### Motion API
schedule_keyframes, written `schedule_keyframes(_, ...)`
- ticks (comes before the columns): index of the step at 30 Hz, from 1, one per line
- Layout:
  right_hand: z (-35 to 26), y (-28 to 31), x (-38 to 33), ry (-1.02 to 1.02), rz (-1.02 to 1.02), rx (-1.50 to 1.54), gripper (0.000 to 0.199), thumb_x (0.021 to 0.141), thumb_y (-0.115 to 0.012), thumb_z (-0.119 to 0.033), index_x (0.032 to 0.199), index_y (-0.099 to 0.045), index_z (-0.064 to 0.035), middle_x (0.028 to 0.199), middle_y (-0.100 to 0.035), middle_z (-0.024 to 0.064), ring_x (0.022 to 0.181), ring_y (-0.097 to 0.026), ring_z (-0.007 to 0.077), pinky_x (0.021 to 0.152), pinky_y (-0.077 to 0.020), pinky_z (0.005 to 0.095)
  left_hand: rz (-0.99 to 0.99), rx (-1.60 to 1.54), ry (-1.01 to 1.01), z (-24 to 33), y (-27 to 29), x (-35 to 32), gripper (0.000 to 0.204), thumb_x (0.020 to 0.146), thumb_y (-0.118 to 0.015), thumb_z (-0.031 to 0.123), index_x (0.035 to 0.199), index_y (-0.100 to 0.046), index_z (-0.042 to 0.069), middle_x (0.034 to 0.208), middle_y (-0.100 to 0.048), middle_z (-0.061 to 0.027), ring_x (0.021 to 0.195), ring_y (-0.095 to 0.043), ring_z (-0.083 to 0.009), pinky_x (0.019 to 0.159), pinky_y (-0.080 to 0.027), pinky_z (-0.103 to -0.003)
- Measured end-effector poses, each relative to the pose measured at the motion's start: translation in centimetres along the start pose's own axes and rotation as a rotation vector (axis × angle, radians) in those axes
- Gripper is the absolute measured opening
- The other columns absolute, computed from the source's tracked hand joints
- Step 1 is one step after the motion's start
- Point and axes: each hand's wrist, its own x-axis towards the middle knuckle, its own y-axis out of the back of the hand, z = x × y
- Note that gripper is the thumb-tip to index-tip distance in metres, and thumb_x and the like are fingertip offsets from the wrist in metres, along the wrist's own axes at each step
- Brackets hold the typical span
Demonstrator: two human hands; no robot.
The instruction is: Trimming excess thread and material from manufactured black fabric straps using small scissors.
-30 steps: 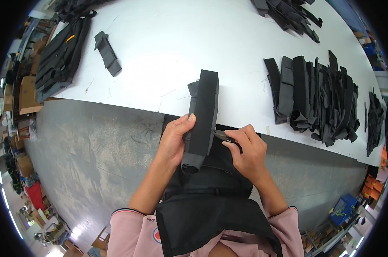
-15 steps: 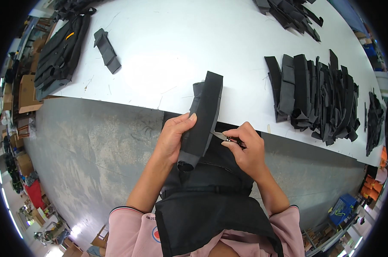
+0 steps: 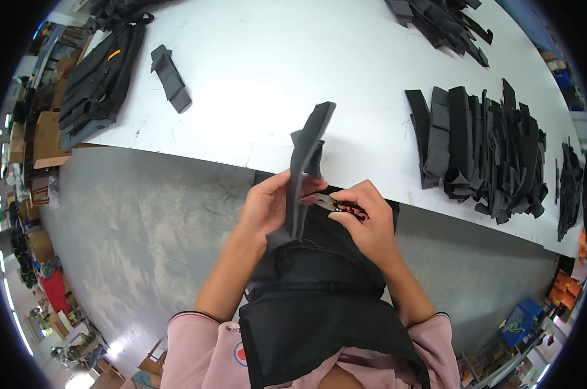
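A folded black fabric strip [image 3: 300, 159] stands nearly edge-on over the near edge of the table, its far end tilted to the right. My left hand [image 3: 266, 204] is closed around its lower half, with fingertips showing past the strip's right side. In my right hand [image 3: 372, 223] is a small pair of thread snips [image 3: 340, 205], gripped between thumb and fingers. Their metal blades point left toward the strip, close to my left fingertips. Whether the blades touch the fabric I cannot tell.
On the white table [image 3: 241, 78], a row of black fabric strips [image 3: 478, 146] lies at right, with another heap [image 3: 443, 29] beyond. A smaller bundle [image 3: 569, 188] is at the far right. At left are a black bag [image 3: 102, 84] and a single strip [image 3: 171, 79].
The strip has been turned from its broad face to nearly edge-on. My left fingers now show behind it, and the snips have shifted slightly left toward them.
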Motion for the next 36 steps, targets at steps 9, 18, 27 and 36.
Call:
schedule_keyframes(9, 0.7, -3.2, 0.3, 0.036, -0.008, -0.013, 0.026, 0.066, -0.071, 0.004, 0.089, -0.063, -0.0024, 0.083, -0.056, 0.0078, 0.074, -0.057, 0.0194, 0.065, -0.0467, 0.028, -0.235, -0.568, 0.162, -2.6, -0.3, 1.4, 0.034, 0.093, -0.035, 0.019, 0.066, -0.051, 0.005, 0.105, -0.057, -0.0173, 0.099, -0.058, -0.0274, 0.088, -0.05, -0.036)
schedule_keyframes(18, 0.7, -3.1, 0.3, 0.176, -0.068, -0.071, 0.028, 0.062, -0.071, 0.008, 0.088, -0.062, 0.0001, 0.085, -0.061, 0.009, 0.082, -0.059, 0.0258, 0.073, -0.0502, 0.0345, -0.301, -0.619, 0.179, -3.6, -0.2, 1.7, 0.044, 0.097, -0.031, 0.034, 0.068, -0.049, 0.006, 0.113, -0.054, -0.0167, 0.111, -0.05, -0.0271, 0.096, -0.044, -0.038)
schedule_keyframes(27, 0.6, -3.1, 0.1, 0.126, -0.077, -0.019, 0.027, 0.062, -0.07, 0.008, 0.087, -0.062, 0.0014, 0.091, -0.062, 0.0109, 0.085, -0.06, 0.026, 0.078, -0.0499, 0.0334, -0.18, -0.504, 0.183, -3.2, -1.3, 1.2, 0.049, 0.098, -0.026, 0.036, 0.072, -0.053, 0.004, 0.116, -0.052, -0.0179, 0.116, -0.047, -0.0272, 0.1, -0.042, -0.037)
schedule_keyframes(36, 1.0, -3.8, 0.0, 0.206, 0.006, -0.066, 0.023, 0.063, -0.073, -0.002, 0.084, -0.065, -0.0047, 0.078, -0.059, 0.0052, 0.074, -0.059, 0.0229, 0.064, -0.0472, 0.0322, -0.181, -0.459, 0.175, -3.3, -1.5, 1.0, 0.047, 0.098, -0.027, 0.036, 0.075, -0.054, 0.005, 0.115, -0.052, -0.0153, 0.122, -0.04, -0.0257, 0.103, -0.038, -0.035)
